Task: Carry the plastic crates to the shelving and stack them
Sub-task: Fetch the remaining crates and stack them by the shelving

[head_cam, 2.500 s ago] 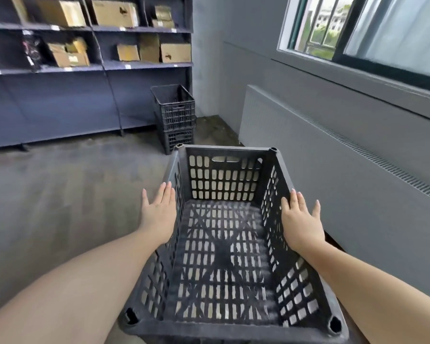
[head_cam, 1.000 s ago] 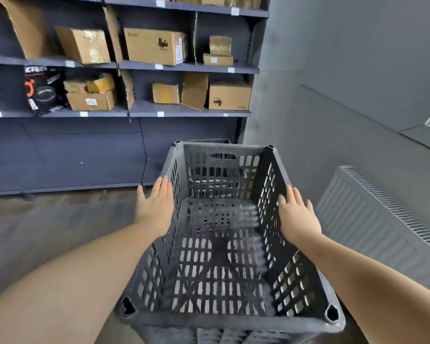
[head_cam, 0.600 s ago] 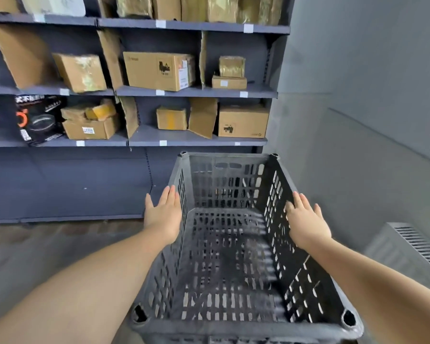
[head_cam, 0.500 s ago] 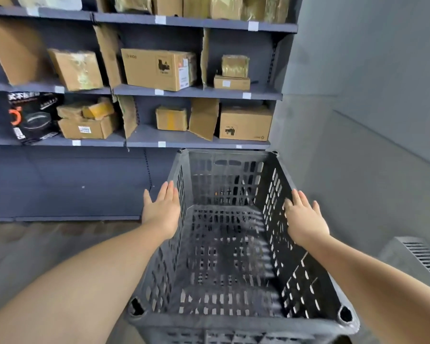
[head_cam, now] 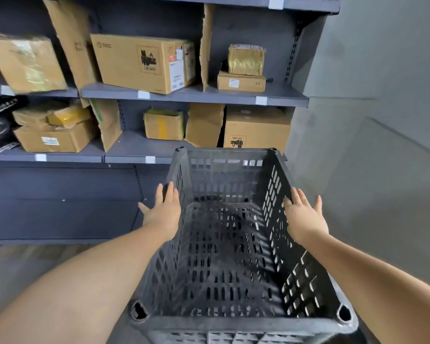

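In front of the shelving (head_cam: 194,96), the black plastic crate (head_cam: 233,244) is held up w/ its open top toward the camera, far rim level w/ the lower shelf edge. It is carried by palm pressure only: left hand (head_cam: 163,214) flat on the crate's left wall, right hand (head_cam: 304,219) flat on its right wall, fingers straight on both, nothing hooked over the rim or through the slots.

Risk, judged: w/ no curled grip, the crate could slip down if the squeeze eases, esp. on the slotted, flexing walls. A tilt while it is lowered could catch a corner post on whatever lies below; part of another crate (head_cam: 233,337) seems to show under the near rim, but alignment can't be told.

Room: just beyond the crate's far rim sit cardboard boxes (head_cam: 256,130) on the lower shelf, so fwd clearance is tight. Right of the crate, a plain grey wall (head_cam: 382,170) stands near. Left of the crate, a blank shelving panel and open floor (head_cam: 23,264) are seen, giving the most space for sidestepping.
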